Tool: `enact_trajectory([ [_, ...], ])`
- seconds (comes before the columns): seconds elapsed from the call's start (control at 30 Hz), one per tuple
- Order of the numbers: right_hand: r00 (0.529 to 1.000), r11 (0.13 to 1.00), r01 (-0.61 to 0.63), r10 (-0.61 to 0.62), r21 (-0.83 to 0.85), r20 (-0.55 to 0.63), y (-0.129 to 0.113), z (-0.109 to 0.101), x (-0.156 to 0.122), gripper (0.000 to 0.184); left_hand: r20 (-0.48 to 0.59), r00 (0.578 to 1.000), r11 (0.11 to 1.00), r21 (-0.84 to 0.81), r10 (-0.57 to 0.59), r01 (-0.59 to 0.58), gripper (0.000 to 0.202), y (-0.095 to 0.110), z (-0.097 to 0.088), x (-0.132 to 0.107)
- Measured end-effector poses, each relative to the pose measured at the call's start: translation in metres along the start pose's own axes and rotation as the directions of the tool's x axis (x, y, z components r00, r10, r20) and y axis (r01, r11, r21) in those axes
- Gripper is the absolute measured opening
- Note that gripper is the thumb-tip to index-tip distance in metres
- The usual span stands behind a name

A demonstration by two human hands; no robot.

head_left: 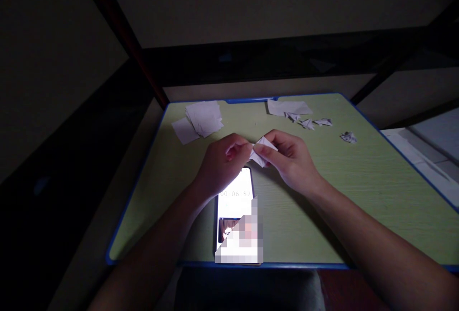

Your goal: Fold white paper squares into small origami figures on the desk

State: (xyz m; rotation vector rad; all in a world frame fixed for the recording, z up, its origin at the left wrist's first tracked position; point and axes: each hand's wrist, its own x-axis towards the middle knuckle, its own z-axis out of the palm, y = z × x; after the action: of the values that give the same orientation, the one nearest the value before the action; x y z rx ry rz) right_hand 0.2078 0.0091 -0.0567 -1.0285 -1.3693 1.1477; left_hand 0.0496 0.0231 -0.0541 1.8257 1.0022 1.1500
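Over the middle of a green table [358, 191] with a blue rim, both of my hands pinch one small folded white paper piece [263, 150]. My left hand [222, 162] grips its left end with closed fingers. Fingers of my right hand [290, 155] close on its right side. The paper is held a little above the tabletop. Just below my hands lies a lit phone [234, 205], its screen showing a timer.
A loose stack of white paper squares [202, 118] lies at the back left. At the back right are a flat sheet [289, 107], several small folded paper pieces [308, 123] and a crumpled scrap [347, 137]. Dark bed-frame bars surround the table.
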Motion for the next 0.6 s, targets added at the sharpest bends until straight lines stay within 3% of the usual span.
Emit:
enact_trajectory([
  [0.37,0.996,0.998,0.005,-0.011,0.065,0.09,0.0011,-0.0036,0.0006,0.017,0.02,0.997,0.994,-0.081,0.075,-0.073,0.017,0.0,-0.0005,-0.0015],
  [0.6,0.999,0.999,0.008,-0.01,0.044,0.051,0.0032,-0.0018,0.0017,0.021,-0.062,0.971,0.961,0.171,0.232,-0.219,0.015,-0.0081,0.0041,-0.0043],
])
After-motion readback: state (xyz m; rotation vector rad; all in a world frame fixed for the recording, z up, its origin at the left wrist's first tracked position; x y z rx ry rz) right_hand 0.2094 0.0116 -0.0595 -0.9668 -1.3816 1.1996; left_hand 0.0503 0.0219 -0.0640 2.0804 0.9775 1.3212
